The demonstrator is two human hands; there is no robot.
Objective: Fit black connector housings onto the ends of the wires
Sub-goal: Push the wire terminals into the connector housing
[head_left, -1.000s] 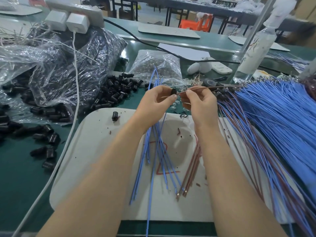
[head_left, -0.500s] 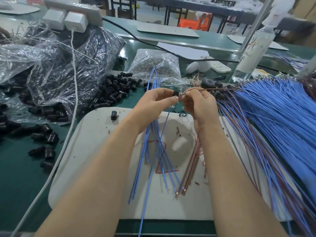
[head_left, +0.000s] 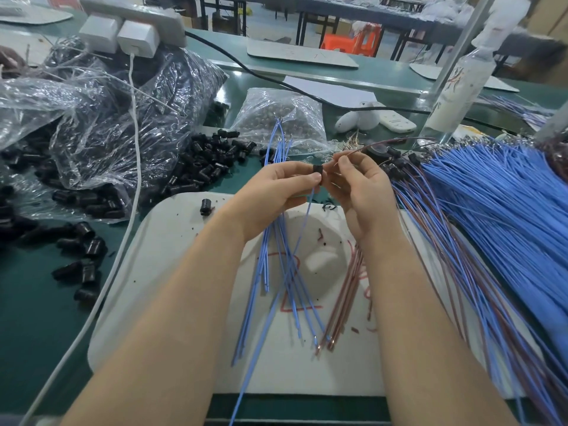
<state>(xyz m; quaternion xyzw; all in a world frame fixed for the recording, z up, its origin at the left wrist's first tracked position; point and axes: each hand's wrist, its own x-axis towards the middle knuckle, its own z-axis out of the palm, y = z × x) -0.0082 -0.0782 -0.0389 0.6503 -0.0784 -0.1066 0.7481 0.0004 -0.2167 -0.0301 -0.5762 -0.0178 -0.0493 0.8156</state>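
My left hand (head_left: pixel 278 192) pinches a small black connector housing (head_left: pixel 317 171) between thumb and forefinger, with several blue wires (head_left: pixel 278 265) running through the palm and down over the white board (head_left: pixel 172 272). Close beside it on the right, my right hand (head_left: pixel 358 187) pinches a thin brown wire (head_left: pixel 396 140), its end almost touching the housing. Loose black housings (head_left: pixel 199 167) lie heaped at the left.
A large fan of blue and brown wires (head_left: pixel 491 216) covers the right side. Clear plastic bags (head_left: pixel 101 124) with housings sit at the left, and a smaller bag of terminals (head_left: pixel 276 115) lies behind my hands. A white cable (head_left: pixel 123 235) crosses the green table. A bottle (head_left: pixel 458 87) stands at the back right.
Both hands have drawn closer together and slightly nearer to me. The brown wire's end has come up to the housing.
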